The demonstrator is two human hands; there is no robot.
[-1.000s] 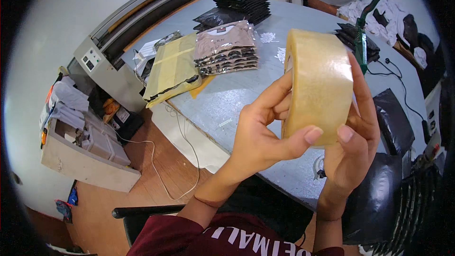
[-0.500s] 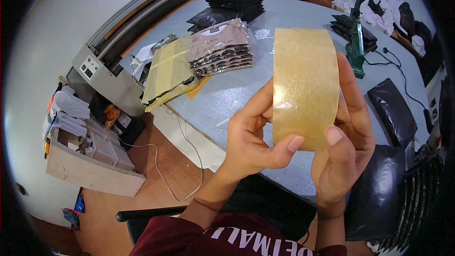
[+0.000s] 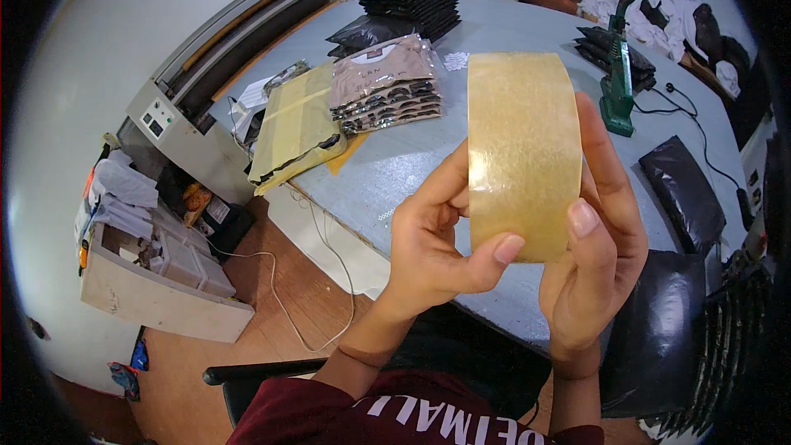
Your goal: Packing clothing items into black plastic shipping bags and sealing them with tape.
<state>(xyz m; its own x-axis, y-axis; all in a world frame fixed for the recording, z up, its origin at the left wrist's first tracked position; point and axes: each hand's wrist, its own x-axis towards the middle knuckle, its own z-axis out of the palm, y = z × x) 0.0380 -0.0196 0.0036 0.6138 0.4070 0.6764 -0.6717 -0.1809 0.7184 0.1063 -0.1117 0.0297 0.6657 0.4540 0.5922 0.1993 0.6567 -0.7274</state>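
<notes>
Head view: a grey-blue table point(image 3: 511, 41) carries a stack of black bags point(image 3: 408, 0), packed shirts in clear wrap point(image 3: 387, 86) and a green stand point(image 3: 618, 74), with a grey machine point(image 3: 206, 74) at its left edge over a wooden floor point(image 3: 280, 313). Above the table's near edge, 2 hands hold a wide roll of tan tape point(image 3: 521, 152) — translucent, glossy, upright — the left hand point(image 3: 432, 239) and right hand point(image 3: 597, 255) both curled around it, thumbs pressed on its face.

Large roll of yellowish clear packing tape point(image 3: 524, 152) held upright between left hand point(image 3: 432, 247) and right hand point(image 3: 597, 255), thumbs on its lower rim, above near edge of grey round table point(image 3: 395, 173), stack of bagged shirts point(image 3: 387, 92) near left edge, green metal tool point(image 3: 620, 74) toward far right edge
</notes>
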